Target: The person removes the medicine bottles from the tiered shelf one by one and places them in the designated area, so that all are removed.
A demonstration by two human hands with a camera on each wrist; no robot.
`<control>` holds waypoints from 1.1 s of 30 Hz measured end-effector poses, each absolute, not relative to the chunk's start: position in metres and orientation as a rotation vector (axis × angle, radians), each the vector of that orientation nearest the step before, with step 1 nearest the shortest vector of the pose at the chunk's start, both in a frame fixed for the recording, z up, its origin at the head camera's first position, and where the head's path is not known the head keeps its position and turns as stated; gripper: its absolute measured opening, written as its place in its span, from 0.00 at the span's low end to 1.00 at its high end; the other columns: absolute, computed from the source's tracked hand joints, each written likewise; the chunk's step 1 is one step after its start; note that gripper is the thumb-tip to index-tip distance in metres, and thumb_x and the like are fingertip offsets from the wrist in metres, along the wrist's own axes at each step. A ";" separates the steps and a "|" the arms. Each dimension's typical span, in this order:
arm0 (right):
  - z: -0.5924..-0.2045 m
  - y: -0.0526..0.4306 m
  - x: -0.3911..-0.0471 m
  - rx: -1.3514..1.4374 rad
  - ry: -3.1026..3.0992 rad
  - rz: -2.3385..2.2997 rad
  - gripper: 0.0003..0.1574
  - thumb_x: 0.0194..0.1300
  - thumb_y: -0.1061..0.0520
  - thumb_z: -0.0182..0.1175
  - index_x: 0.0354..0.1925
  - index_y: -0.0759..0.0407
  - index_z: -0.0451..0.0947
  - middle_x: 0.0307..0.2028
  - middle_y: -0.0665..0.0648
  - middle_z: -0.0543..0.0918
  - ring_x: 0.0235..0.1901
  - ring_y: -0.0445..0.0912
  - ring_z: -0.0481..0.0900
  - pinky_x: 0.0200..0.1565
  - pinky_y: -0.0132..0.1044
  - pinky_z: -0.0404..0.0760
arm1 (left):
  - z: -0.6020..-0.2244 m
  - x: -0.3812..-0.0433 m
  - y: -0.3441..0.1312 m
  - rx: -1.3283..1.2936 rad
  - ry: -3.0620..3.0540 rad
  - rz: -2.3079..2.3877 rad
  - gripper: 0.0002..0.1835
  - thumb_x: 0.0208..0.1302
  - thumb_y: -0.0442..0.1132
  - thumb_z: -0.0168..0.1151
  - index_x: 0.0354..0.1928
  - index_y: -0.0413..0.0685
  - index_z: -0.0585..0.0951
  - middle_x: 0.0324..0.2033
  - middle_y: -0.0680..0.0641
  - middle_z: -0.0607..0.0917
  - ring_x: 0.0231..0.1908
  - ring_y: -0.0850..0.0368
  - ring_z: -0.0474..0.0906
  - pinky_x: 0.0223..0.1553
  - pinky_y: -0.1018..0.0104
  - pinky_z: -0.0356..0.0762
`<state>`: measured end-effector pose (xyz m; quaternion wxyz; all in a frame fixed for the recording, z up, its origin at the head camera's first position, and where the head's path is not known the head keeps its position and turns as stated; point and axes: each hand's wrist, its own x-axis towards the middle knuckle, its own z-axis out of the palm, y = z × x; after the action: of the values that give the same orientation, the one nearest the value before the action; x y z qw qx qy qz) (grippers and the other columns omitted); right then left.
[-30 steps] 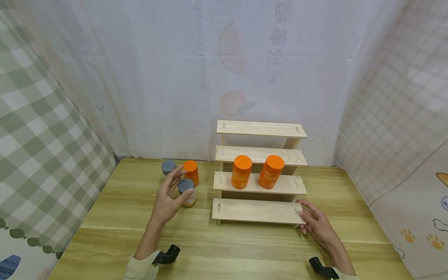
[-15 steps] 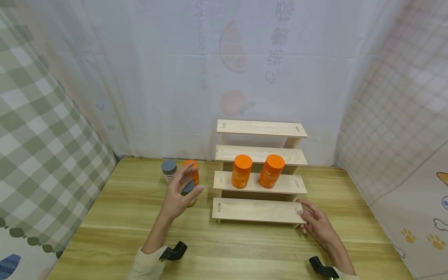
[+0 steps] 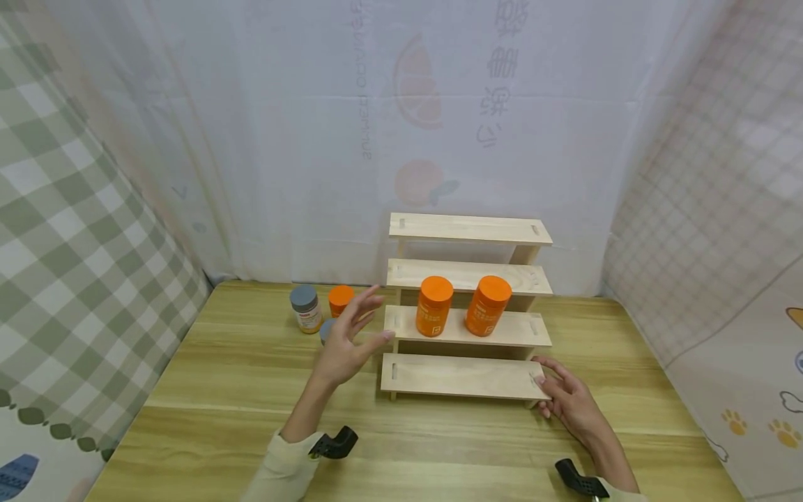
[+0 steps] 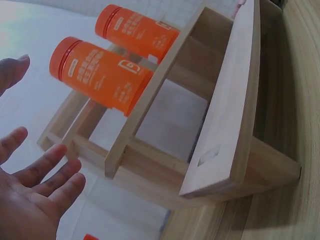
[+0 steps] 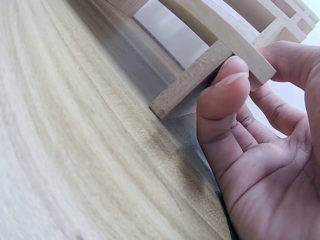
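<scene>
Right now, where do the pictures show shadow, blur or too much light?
Head view: soft light, no strong glare on the two shelved orange jars; left wrist: dark shadow under the lowest board; right wrist: tabletop blurred and palest at lower left, shadow beside the right hand.

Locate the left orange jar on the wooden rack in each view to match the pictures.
Head: orange jar just right of centre, on the second board from the bottom.
Left wrist: upper left, the nearer orange jar.
Right wrist: not in it.
Shared landmark: wooden rack, in all three.
</scene>
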<state>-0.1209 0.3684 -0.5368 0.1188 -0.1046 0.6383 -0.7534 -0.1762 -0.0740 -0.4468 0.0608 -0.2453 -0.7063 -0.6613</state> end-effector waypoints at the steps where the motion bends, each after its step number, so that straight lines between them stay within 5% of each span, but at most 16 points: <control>1: -0.537 0.369 -0.121 -0.306 1.865 -2.201 0.23 0.82 0.64 0.46 0.68 0.47 0.66 0.48 0.46 0.85 0.32 0.37 0.82 0.28 0.26 0.82 | -0.446 -0.177 -0.072 -0.746 -2.142 -1.996 0.42 0.64 0.30 0.70 0.77 0.50 0.63 0.68 0.34 0.71 0.72 0.38 0.67 0.75 0.44 0.64; 5: -0.536 0.369 -0.122 -0.309 1.870 -2.193 0.23 0.82 0.63 0.46 0.68 0.47 0.65 0.48 0.46 0.85 0.32 0.37 0.81 0.28 0.26 0.82 | -0.444 -0.180 -0.063 -0.767 -2.136 -2.006 0.41 0.64 0.31 0.70 0.77 0.46 0.63 0.68 0.35 0.73 0.71 0.36 0.68 0.74 0.44 0.65; 21: -0.536 0.369 -0.121 -0.314 1.858 -2.201 0.22 0.82 0.63 0.46 0.67 0.45 0.67 0.48 0.46 0.85 0.31 0.37 0.82 0.28 0.26 0.83 | -0.442 -0.193 -0.031 -0.780 -2.237 -2.068 0.42 0.66 0.43 0.72 0.79 0.59 0.62 0.68 0.43 0.75 0.71 0.47 0.71 0.74 0.51 0.68; 33: -0.534 0.367 -0.121 -0.310 1.849 -2.201 0.23 0.82 0.63 0.46 0.66 0.44 0.67 0.48 0.46 0.86 0.31 0.37 0.82 0.28 0.26 0.83 | -0.440 -0.201 -0.006 -0.796 -2.272 -2.091 0.40 0.67 0.37 0.70 0.78 0.61 0.63 0.65 0.42 0.78 0.66 0.46 0.75 0.71 0.49 0.71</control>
<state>-0.1208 0.3668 -0.5342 0.1249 -0.1064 0.6345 -0.7553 -0.2013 -0.0058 -0.4402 -0.0237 -0.2495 -0.7123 -0.6556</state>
